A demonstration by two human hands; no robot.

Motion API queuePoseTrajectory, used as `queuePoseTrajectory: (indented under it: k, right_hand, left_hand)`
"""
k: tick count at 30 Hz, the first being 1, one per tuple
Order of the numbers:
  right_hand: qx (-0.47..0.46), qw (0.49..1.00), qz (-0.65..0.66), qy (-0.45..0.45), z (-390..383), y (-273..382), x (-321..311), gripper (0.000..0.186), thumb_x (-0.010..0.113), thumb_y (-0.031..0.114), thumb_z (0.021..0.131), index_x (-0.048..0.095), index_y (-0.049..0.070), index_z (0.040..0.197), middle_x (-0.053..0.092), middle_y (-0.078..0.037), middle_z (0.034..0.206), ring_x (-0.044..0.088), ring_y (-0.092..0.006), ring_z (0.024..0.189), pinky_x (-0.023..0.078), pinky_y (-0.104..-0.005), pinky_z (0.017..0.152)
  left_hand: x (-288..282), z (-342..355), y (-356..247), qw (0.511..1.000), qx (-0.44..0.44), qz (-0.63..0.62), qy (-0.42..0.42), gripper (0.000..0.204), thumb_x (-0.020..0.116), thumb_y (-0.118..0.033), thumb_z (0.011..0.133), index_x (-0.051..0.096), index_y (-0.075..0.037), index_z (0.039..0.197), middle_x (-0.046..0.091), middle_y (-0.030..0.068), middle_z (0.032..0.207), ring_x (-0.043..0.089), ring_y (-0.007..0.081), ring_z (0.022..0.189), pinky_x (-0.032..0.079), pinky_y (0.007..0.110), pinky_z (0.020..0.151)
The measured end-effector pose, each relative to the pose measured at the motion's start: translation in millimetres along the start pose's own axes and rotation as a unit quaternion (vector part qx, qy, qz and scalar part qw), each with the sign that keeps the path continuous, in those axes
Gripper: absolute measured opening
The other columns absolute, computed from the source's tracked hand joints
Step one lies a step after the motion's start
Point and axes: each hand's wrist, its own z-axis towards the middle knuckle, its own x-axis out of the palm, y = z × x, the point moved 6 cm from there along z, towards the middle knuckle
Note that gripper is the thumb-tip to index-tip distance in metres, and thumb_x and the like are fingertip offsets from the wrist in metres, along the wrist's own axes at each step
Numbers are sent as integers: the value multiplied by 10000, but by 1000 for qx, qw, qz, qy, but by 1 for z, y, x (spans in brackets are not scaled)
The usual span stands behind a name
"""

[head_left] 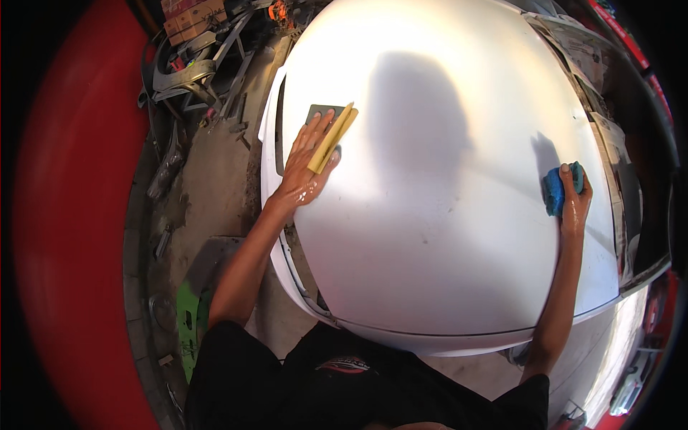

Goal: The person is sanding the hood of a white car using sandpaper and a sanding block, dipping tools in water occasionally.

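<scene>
My left hand (308, 168) lies on the left side of a white car panel (387, 244), its skin wet. Its fingertips press on a dark grey sheet that looks like sandpaper (315, 112). A long yellow bar (332, 140) with a dark slot sits between its thumb and fingers; its exact kind is unclear. Over on the right side of the panel, my right hand (575, 203) grips a blue sponge (554, 191), its thumb on top. The sponge seems to touch the surface. A broad dark shadow falls across the panel's middle.
Printed paper sheets (610, 143) line the panel's right edge. Loose metal parts (193, 75) and cardboard boxes (195, 21) stand on the floor at far left. A green part (188, 322) lies near my left arm. A red surface (72, 215) fills the left rim.
</scene>
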Motion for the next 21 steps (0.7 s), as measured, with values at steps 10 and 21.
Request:
queuePoseTrajectory:
  k: [10,21]
  right_hand:
    - [41,994,-94,46,-15,27,19,950,832,614,785,586,-97,1365,657,-237,1206,653,-285,1116,509,-385,1018]
    - [-101,983,-131,81,-31,57,33,418,820,398,899,645,32,1000,608,-32,855,564,-148,837,484,-294,822]
  left_hand:
    - [-30,127,153,985,-65,-153,-49,785,387,-652,1044,309,-127,1622,343,181,1649,251,355,1556,251,466,1252]
    - [-1,135,140,986,-122,-105,-32,778,375,-620,1049,220,-153,1652,252,145,1695,189,346,1579,199,470,1280]
